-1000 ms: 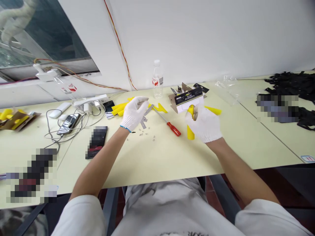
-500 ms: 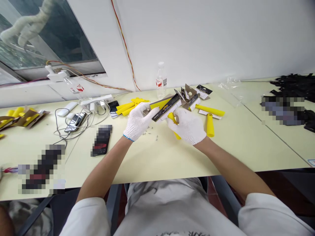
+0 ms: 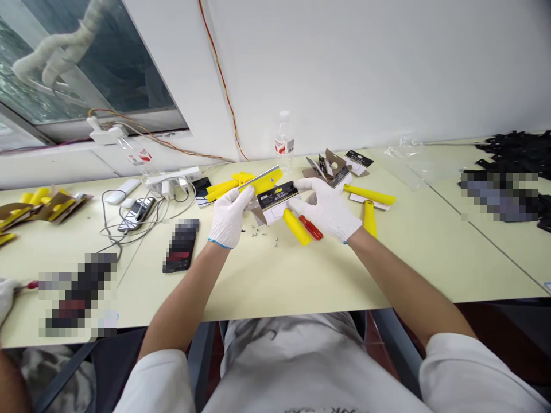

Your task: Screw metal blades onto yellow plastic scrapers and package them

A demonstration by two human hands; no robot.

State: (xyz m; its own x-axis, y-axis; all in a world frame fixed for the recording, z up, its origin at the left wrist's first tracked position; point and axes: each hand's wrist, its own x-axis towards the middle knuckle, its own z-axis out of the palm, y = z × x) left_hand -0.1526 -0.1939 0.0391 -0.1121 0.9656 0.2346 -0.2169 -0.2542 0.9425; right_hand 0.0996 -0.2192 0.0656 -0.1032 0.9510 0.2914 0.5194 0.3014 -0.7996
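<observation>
My left hand (image 3: 230, 215), in a white knit glove, pinches a yellow scraper head (image 3: 266, 181) with a metal strip along its upper edge. A black-and-white packaging card (image 3: 278, 203) sits against the scraper, below that edge. My right hand (image 3: 329, 207), gloved too, has its thumb and fingers closed around the right end of the card. A yellow handle (image 3: 297, 227) sticks out below the card; its join to the head is hidden. Beside the handle is a screwdriver with a red grip (image 3: 310, 228). Several small screws (image 3: 258, 232) lie on the table below my left hand.
Yellow tool parts (image 3: 221, 188) lie behind my left hand. Folded cards (image 3: 329, 166) and more yellow handles (image 3: 370, 195) are at the right. A plastic bottle (image 3: 284, 143) stands by the wall. Phones and cables (image 3: 135, 215) lie left. A co-worker's gloved hand (image 3: 5, 295) shows far left.
The scraper and card have tilted, bringing the metal strip into view. My right hand has moved from the yellow handle to the card's right end. The red screwdriver grip now shows.
</observation>
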